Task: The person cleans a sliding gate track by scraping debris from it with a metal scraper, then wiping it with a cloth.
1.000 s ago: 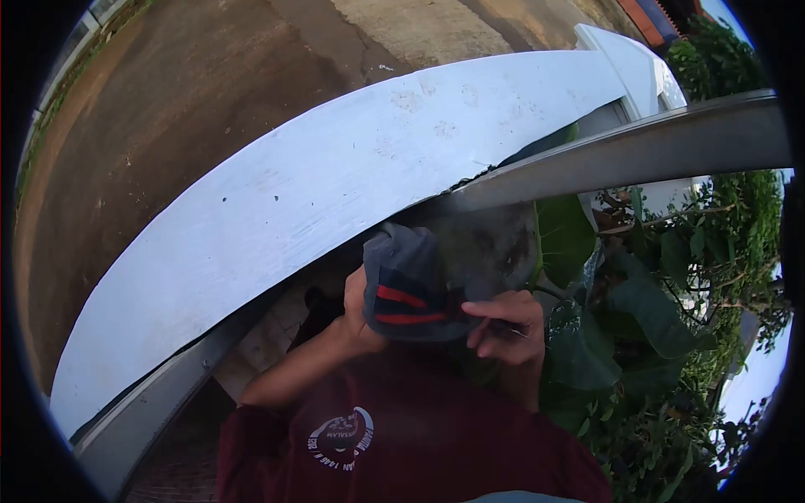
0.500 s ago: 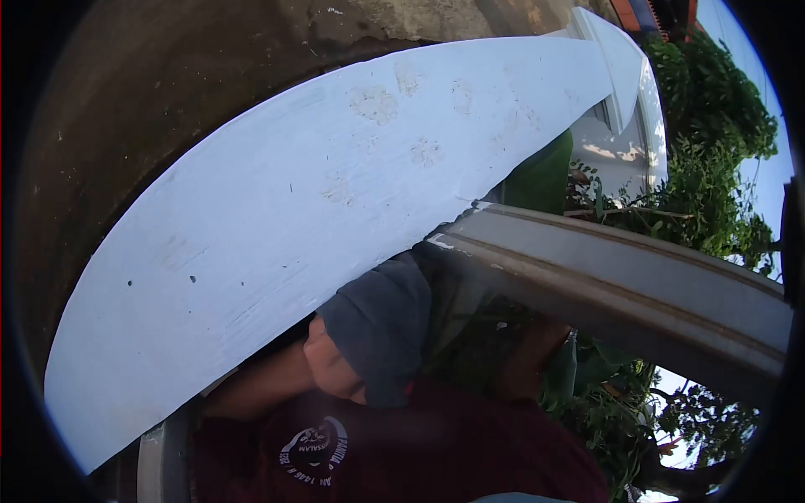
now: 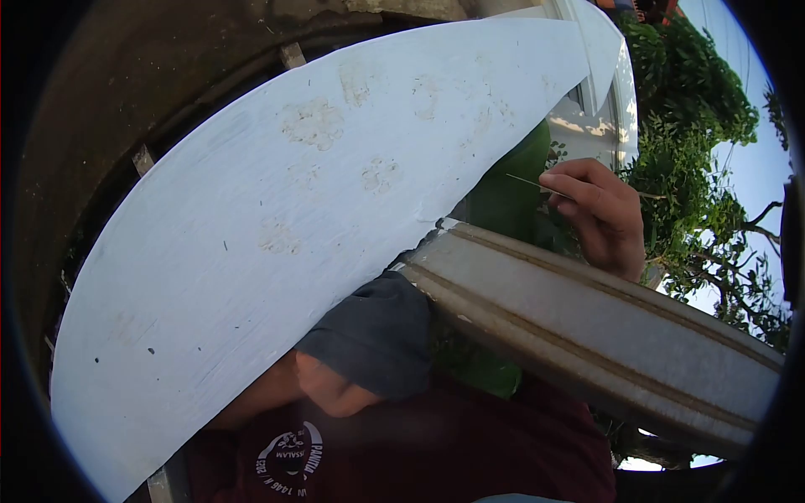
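The fingertips of the right hand (image 3: 599,214) pinch a thin, straight, needle-like sliver (image 3: 528,183) between thumb and forefinger, the other fingers curled loosely beneath. Its free end sticks out leftward and slightly upward in the view, over a broad dark-green leaf (image 3: 503,210) and toward the edge of the white panel. Whether a thread trails from it is too small to tell.

The left hand (image 3: 334,386) grasps a soft, dark grey piece of cloth (image 3: 369,331), knuckles bent; the cloth hides its fingertips. The cloth bunches just above the maroon printed shirt (image 3: 470,444), against the lower edge of the panel in the view.

From the right hand's fingers, the cloth lies down and to the left, well apart. The sliver's long axis passes above the cloth instead of pointing at it. The left hand touches the cloth and is much the nearer; between the cloth and the right hand runs a grey rail with brown-streaked edges (image 3: 570,306), hiding the right forearm.

Farther out, the large, curved-looking white panel (image 3: 277,201) bears scuffed patches, with brown ground (image 3: 168,67) past it and leafy green branches (image 3: 683,92) at the right.
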Demonstrator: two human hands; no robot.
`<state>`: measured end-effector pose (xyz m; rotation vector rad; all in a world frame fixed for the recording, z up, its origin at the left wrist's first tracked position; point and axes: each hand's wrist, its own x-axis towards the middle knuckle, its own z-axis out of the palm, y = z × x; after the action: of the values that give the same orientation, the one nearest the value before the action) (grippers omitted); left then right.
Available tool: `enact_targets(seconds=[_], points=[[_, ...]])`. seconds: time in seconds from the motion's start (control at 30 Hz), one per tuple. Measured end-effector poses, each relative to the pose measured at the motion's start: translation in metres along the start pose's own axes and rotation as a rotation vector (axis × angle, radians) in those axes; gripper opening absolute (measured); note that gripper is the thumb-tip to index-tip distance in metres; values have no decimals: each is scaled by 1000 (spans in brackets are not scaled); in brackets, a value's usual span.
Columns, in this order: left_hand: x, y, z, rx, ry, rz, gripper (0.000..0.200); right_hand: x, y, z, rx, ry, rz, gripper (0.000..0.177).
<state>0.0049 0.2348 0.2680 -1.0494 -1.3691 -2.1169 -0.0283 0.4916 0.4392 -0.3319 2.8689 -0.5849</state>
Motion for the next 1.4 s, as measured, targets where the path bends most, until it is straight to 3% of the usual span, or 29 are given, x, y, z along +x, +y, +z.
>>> enact_targets(seconds=[0.07,0.2,0.37,0.5,0.63,0.73,0.83,0.97,1.07,1.2,1.3,1.4], points=[[0,-2,1,2,-1,-12,6,11,-9,-12,-45,-144,5,46],[2,-5,3,2,-2,-23,6,24,-14,-22,-108,-376,13,49],[6,-5,3,0,-1,-24,6,21,1,-35,-22,-488,205,54],[8,-9,9,-23,1,-23,7,11,-10,-47,-139,-402,223,52],[9,-12,13,-51,2,-13,7,0,-1,-60,-345,-573,239,66],[9,-12,16,-71,6,-3,7,-6,-2,-57,-358,-457,371,67],[9,-12,17,-96,8,3,7,2,-16,-61,-412,-347,348,65],[8,-13,18,-120,17,9,8,10,-28,-74,-476,-394,179,66],[7,-14,19,-140,26,12,8,18,-37,-86,-526,-374,212,59],[6,-15,18,-166,32,18,8,23,-39,-101,-626,-193,121,43],[6,-15,19,-190,34,26,8,28,-44,-104,-550,-260,130,44],[6,-17,21,-210,38,39,9,44,-56,-102,-408,-454,128,48]])
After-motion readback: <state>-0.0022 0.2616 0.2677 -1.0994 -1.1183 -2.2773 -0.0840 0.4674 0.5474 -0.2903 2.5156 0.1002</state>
